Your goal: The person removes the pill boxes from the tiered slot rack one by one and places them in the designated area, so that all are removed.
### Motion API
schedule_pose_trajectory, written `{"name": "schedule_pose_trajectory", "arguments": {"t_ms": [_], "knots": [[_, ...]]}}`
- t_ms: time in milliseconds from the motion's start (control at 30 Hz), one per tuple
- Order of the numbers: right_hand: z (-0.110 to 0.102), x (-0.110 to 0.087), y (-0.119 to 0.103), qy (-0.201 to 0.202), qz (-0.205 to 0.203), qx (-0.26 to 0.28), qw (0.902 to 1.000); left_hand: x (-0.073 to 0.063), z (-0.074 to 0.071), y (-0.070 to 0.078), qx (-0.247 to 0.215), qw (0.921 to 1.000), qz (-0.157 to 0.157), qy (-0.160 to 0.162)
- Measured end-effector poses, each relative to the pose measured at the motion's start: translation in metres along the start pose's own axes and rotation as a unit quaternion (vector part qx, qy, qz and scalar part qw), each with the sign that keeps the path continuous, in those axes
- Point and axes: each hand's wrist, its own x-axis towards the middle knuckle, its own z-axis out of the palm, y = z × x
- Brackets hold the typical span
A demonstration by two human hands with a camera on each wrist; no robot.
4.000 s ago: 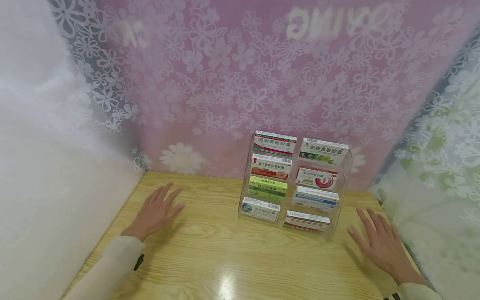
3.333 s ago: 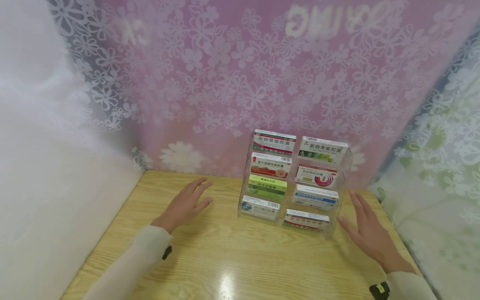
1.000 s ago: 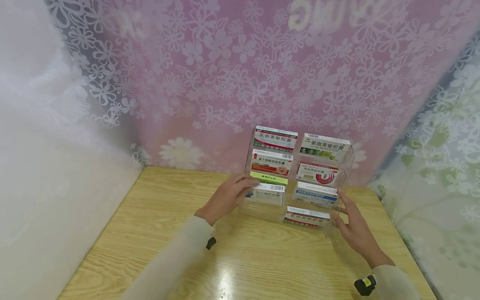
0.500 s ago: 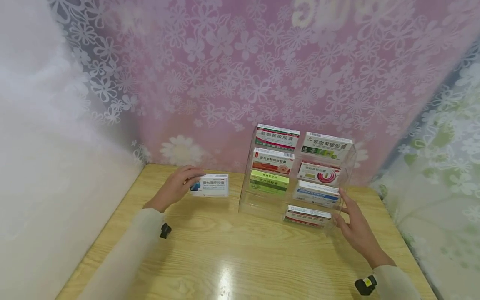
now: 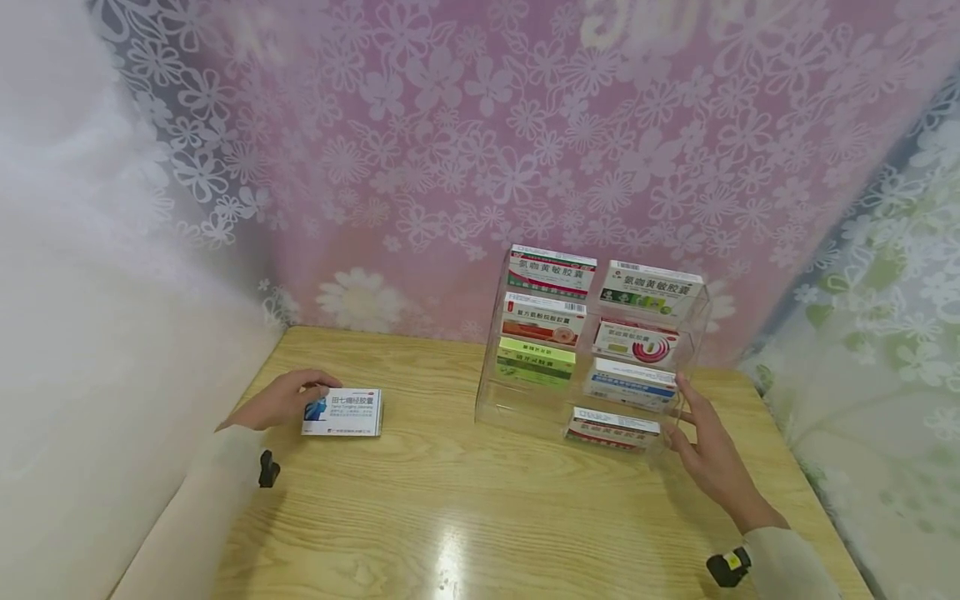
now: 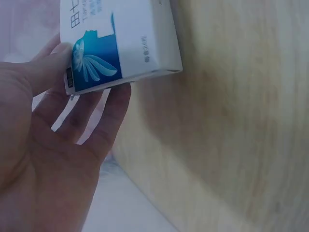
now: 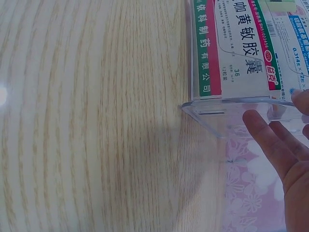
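My left hand [image 5: 281, 402] pinches one end of a white medicine box [image 5: 345, 414] over the left part of the table. In the left wrist view the box's blue picture [image 6: 96, 60] shows, with the thumb on its face and fingers behind. A clear display rack [image 5: 525, 406] stands right of centre, bearing two columns of medicine boxes; its bottom left slot is bare. With my right hand [image 5: 716, 458] I hold the rack's right side. The right wrist view shows fingers [image 7: 268, 137] against the clear side wall, close to a red-and-green-edged medicine box [image 7: 236, 53].
On the rack, the lowest left box is a green one [image 5: 535, 364]; a white and red box [image 5: 612, 429] sits at bottom right. The wooden table [image 5: 420, 517] meets a pink flowered backdrop [image 5: 442, 208] behind and pale cloths at both sides.
My left hand took the white and blue box from the rack's bottom left slot and carried it left, then nearer to me. My right hand came to the rack's side and stays there.
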Motion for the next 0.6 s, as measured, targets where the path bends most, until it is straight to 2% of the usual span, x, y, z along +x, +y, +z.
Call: {"name": "schedule_pose_trajectory", "arguments": {"t_ms": [67,200,267,333,467,600], "knots": [[0.000,0.000,0.000,0.000,0.000,-0.001,1.0000,-0.004,0.000,-0.005,-0.002,1.0000,0.005,0.001],[0.000,0.000,-0.001,-0.001,0.004,-0.005,1.0000,-0.008,0.005,-0.016,0.005,0.9990,0.013,0.042],[0.000,0.000,-0.001,-0.003,0.007,-0.006,1.0000,-0.009,0.008,-0.019,0.004,0.9982,0.003,0.060],[0.000,0.000,-0.002,-0.003,0.009,-0.006,0.9999,-0.010,0.010,-0.021,-0.013,0.9972,-0.023,0.070],[0.000,0.000,-0.002,-0.002,0.006,-0.003,1.0000,-0.011,0.015,-0.021,-0.041,0.9952,-0.059,0.068],[0.000,0.000,-0.003,-0.001,0.004,0.000,1.0000,-0.015,0.020,-0.025,-0.022,0.9967,-0.049,0.061]]}}
